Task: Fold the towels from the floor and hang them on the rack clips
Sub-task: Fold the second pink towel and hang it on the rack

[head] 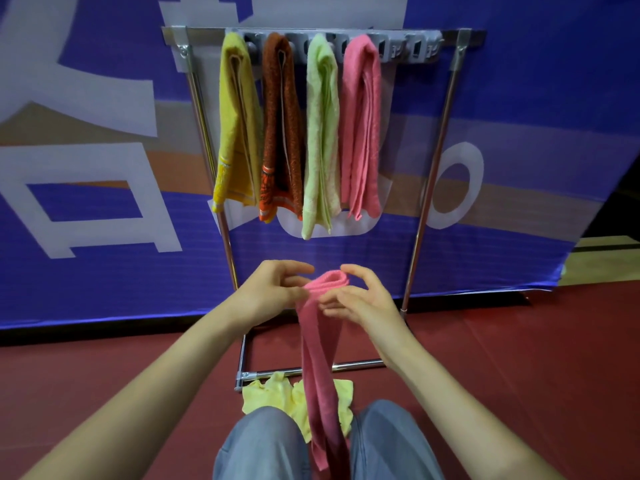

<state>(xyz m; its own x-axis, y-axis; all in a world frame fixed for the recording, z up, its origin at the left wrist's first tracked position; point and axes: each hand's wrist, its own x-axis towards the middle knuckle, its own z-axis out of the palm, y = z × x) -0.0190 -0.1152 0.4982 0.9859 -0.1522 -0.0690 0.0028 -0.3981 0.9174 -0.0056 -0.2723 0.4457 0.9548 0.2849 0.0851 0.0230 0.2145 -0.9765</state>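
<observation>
A folded pink towel point(320, 358) hangs in a long strip between my knees. My left hand point(277, 289) pinches its folded top from the left. My right hand point(360, 299) holds the same top from the right, fingers curled around it. A pale yellow towel point(266, 396) lies crumpled on the floor by the rack's base bar. On the rack's grey clip strip point(408, 46) hang a yellow towel point(237, 126), a rust-brown towel point(282, 133), a light green towel point(322, 133) and a pink towel point(362, 126). Clips to the right of these hold nothing.
The metal rack point(429, 181) stands against a blue banner point(519, 98). Its lower bar point(356, 365) runs just above the dark red floor point(502, 358). My knees in grey trousers point(266, 448) are at the bottom of the view.
</observation>
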